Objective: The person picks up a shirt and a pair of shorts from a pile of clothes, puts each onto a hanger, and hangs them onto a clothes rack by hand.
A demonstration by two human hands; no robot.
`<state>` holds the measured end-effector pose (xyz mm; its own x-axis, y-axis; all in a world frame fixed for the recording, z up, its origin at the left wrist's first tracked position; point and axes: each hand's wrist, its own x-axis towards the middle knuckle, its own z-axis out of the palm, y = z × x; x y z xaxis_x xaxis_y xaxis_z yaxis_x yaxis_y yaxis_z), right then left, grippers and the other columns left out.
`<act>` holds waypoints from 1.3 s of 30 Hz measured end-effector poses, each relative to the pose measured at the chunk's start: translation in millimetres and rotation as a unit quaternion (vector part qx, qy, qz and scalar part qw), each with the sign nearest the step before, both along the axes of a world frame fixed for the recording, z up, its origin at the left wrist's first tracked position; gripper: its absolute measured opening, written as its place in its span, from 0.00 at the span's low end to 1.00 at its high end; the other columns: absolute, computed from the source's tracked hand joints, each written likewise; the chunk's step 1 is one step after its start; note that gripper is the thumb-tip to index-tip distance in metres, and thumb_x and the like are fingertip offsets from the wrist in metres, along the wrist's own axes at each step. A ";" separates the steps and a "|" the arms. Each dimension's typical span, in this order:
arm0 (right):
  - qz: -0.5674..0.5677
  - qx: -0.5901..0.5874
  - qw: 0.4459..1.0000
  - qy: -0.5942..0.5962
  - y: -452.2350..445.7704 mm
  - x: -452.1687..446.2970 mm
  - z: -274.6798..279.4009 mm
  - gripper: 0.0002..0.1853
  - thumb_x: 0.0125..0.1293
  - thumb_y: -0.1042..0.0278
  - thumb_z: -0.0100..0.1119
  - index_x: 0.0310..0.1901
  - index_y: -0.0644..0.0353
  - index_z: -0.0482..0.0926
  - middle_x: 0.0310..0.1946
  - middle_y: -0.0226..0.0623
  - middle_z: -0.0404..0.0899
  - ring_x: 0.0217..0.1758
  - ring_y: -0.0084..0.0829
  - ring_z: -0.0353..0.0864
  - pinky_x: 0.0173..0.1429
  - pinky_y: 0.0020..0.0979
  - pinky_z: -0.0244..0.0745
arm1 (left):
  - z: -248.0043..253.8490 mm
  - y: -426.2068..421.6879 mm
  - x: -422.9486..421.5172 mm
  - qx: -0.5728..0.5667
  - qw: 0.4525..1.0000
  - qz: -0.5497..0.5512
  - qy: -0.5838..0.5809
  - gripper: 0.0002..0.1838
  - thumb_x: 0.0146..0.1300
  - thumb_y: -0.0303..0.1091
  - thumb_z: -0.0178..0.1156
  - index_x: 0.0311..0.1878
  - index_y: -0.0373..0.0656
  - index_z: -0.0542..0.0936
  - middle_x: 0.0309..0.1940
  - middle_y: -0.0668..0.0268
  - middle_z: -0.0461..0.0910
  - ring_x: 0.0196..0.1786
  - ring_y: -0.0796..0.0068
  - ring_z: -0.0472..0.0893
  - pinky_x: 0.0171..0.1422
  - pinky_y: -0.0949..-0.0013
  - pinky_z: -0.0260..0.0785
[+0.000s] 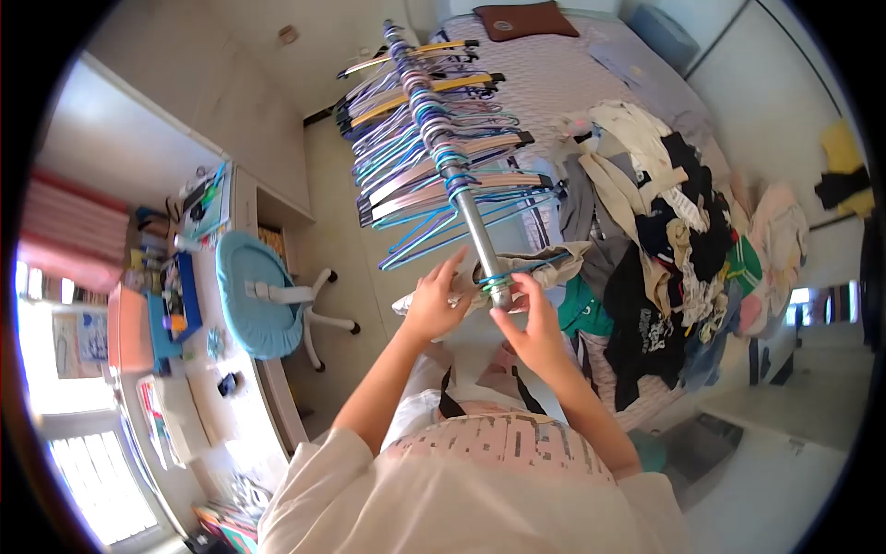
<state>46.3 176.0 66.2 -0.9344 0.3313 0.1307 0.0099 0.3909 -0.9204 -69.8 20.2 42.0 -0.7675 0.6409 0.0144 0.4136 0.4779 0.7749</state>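
A metal rail [474, 231] runs away from me, crowded with clothes hangers [443, 159] in blue, white, purple and yellow. At its near end hangs a light beige garment [552, 269] on a thin blue-green hanger [503, 280]. My left hand [437, 301] is at the garment's left side, thumb and fingers apart; some fingertips are hard to make out against the cloth. On the other side, my right hand [533, 325] has its thumb and forefinger spread beside the rail's tip, close to the hanger. Its other fingers are partly hidden.
A large heap of clothes [637, 203] covers the near part of the bed [544, 69] on the right. A brown pillow [526, 20] lies at the far end. To the left stand a blue swivel chair [254, 319] and a cluttered desk [208, 369].
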 end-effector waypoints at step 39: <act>-0.211 0.046 0.976 -0.007 44.6 73.4 3.4 0.24 0.55 0.78 0.65 0.54 0.61 0.73 0.43 0.45 0.80 0.41 0.36 0.80 0.48 0.29 0.72 | 10.6 169.2 23.1 0.327 0.827 0.042 -0.455 0.16 0.68 0.26 0.52 0.46 0.40 0.53 0.35 0.57 0.71 0.33 0.58 0.85 0.30 0.60 0.80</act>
